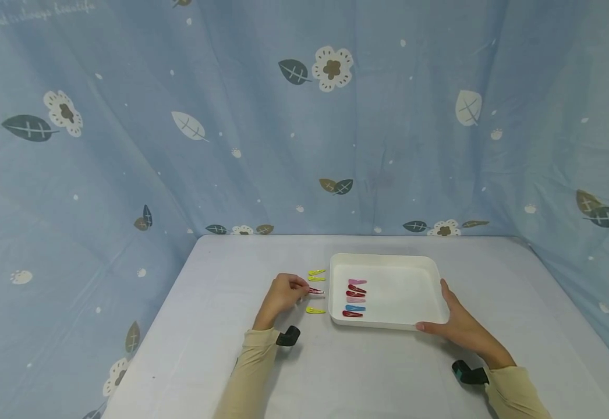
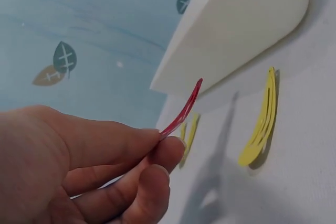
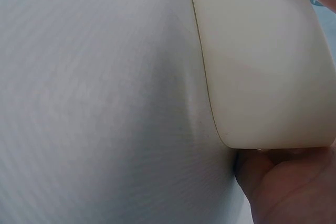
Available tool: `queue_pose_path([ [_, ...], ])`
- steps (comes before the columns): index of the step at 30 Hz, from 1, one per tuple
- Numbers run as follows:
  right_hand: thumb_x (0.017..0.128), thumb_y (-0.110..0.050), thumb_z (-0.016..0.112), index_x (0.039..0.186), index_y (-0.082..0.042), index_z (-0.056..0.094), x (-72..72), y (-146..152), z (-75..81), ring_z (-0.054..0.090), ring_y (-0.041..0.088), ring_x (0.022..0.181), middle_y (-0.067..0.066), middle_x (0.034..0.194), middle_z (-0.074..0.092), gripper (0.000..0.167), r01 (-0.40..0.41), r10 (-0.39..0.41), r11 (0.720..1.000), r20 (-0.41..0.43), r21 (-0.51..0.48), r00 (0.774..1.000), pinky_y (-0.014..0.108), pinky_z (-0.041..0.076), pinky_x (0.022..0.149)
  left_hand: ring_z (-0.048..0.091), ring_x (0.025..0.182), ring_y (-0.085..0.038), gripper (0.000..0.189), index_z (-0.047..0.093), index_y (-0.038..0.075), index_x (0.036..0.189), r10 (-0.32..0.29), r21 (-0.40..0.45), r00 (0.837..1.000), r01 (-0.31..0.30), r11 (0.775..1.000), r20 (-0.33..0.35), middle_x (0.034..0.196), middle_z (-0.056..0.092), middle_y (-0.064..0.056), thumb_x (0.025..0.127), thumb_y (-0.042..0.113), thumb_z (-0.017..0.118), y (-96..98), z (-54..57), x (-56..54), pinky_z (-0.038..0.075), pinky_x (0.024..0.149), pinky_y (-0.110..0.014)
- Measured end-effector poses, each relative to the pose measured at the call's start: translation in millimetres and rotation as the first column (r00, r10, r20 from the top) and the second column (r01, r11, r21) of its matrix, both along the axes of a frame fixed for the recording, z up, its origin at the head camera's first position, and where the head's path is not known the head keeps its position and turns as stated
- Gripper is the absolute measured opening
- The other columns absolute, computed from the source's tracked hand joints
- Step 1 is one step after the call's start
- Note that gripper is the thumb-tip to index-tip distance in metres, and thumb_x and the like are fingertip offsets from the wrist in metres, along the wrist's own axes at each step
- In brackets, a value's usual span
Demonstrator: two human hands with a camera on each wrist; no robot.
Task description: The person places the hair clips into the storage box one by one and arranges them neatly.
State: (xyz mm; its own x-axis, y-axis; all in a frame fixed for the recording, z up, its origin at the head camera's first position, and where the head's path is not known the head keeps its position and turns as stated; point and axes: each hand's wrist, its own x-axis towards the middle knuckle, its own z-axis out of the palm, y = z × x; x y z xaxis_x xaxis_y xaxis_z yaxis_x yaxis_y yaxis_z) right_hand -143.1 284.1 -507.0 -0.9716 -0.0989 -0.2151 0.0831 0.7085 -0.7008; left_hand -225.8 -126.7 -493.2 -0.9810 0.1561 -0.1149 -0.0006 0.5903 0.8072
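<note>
My left hand (image 1: 283, 294) pinches a red snap hair clip (image 2: 184, 114) between thumb and index finger, raised above the table just left of the white tray (image 1: 399, 285). Around the tray's near right corner, my right hand (image 1: 459, 323) holds on, thumb against the front wall and fingers along the right side. Much of its fingers is hidden in the right wrist view. Inside the tray, several hair clips lie in a column near the left wall: pink clips (image 1: 357, 281), red clips (image 1: 353, 314) and a blue clip (image 1: 355, 308).
Yellow hair clips lie on the white table (image 1: 362, 372) left of the tray: two behind the left hand, including one yellow clip (image 1: 317, 272), and another yellow clip (image 1: 315, 311) nearer me. A blue patterned curtain (image 1: 262, 116) hangs behind the table.
</note>
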Motion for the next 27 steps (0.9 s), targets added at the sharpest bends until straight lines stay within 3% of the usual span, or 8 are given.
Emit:
queue_pose_path([
  [13,0.081,-0.049,0.083,0.161,-0.003,-0.02,-0.7,1.0,-1.7,0.01,0.067,0.149,0.041,0.166,-0.003,0.139,0.001,-0.001,1.0,0.002,0.005,1.0,0.082,0.021,0.111,0.065,0.068,-0.015,0.012,0.077,0.0,0.099,0.02,0.121,0.999,-0.016,0.993,-0.033,0.09,0.079,-0.013,0.095,0.01,0.072,2.9,9.1,-3.6,0.051,0.062,-0.027],
  [20,0.081,-0.049,0.083,0.161,-0.003,-0.02,-0.3,0.5,0.6,0.009,0.067,0.149,0.04,0.166,-0.004,0.139,0.005,-0.005,1.0,0.011,0.007,1.0,0.082,0.02,0.111,0.072,0.078,-0.031,0.013,0.077,-0.001,0.101,0.02,0.193,0.999,-0.014,0.981,-0.03,0.093,0.08,-0.016,0.095,0.009,0.071,7.0,13.1,-7.9,0.058,0.071,-0.038],
  [27,0.081,-0.047,0.084,0.161,-0.002,-0.02,0.4,-0.5,1.2,0.009,0.067,0.149,0.041,0.166,-0.004,0.139,0.004,-0.004,1.0,0.008,-0.003,1.0,0.082,0.02,0.111,0.071,0.088,-0.045,0.014,0.078,-0.001,0.103,0.022,0.25,1.0,-0.021,0.968,-0.004,0.096,0.08,-0.017,0.096,0.009,0.071,13.2,18.9,-10.2,0.059,0.077,-0.046],
])
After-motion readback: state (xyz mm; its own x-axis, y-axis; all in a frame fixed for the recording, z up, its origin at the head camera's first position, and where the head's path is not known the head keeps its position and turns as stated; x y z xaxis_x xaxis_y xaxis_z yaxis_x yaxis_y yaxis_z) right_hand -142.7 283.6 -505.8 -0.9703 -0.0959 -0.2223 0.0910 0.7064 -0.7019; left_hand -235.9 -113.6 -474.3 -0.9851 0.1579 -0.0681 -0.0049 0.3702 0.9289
